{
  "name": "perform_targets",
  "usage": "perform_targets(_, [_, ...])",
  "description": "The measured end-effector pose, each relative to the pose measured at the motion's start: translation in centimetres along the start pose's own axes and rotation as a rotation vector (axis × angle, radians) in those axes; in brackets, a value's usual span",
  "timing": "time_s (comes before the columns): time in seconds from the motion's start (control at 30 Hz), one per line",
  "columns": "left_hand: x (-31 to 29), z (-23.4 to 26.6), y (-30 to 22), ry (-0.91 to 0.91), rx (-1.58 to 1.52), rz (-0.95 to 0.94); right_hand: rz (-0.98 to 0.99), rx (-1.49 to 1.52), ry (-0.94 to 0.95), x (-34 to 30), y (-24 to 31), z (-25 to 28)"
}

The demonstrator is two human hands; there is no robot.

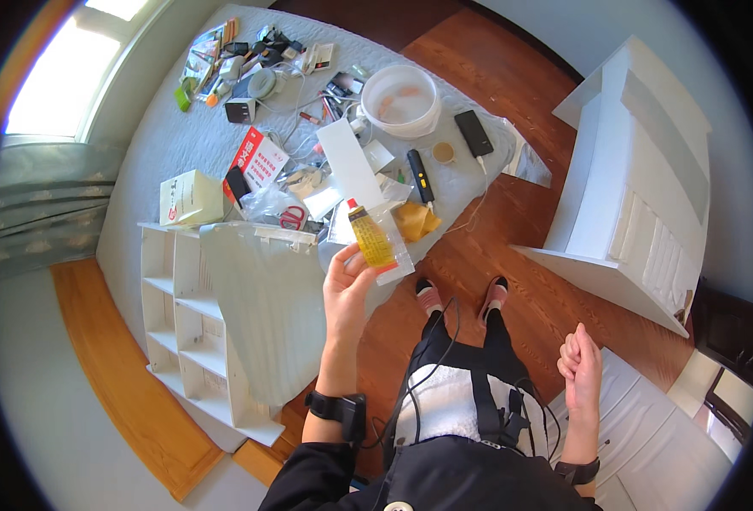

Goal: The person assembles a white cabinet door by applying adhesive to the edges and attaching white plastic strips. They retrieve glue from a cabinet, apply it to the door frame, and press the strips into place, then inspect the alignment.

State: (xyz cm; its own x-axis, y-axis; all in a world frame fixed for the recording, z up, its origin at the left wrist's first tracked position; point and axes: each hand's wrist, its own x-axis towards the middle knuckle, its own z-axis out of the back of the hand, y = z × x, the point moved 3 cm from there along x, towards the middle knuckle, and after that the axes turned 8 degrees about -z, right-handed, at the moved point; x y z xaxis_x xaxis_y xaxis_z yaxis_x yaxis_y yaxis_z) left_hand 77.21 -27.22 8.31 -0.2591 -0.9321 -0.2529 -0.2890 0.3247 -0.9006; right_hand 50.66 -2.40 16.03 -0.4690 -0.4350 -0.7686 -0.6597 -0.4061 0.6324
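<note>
Black jacket (466, 475), tube (375, 243), scissors (292, 219), bucket (406, 129) beyond

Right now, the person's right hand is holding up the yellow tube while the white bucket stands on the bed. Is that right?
Not quite: the head view shows the left hand holding up the yellow tube, not the right hand. The white bucket does stand on the bed.

Print on yellow tube (371, 240), red-white card (261, 160)

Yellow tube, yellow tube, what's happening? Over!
Left hand holds yellow tube. Right hand curled shut, off to the side. White bucket farther off, not blocking.
</note>
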Motion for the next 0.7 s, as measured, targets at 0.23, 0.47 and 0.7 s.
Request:
perform_targets(0.23, [10.5, 9.5, 4.3, -0.087, -0.020, -0.055, 0.011, 0.009, -0.173, -0.3, -0.7, 6.0])
perform_targets(0.47, [18.1, 20.4, 6.2, -0.257, 0.423, 0.034, 0.045, -0.027, -0.330, -0.4, -0.3, 15.0])
perform_targets(0.7, [10.3, 6.8, 11.4, -0.176, 0.434, -0.119, 0.155, 0.046, -0.478, 1.7, 2.0, 29.6])
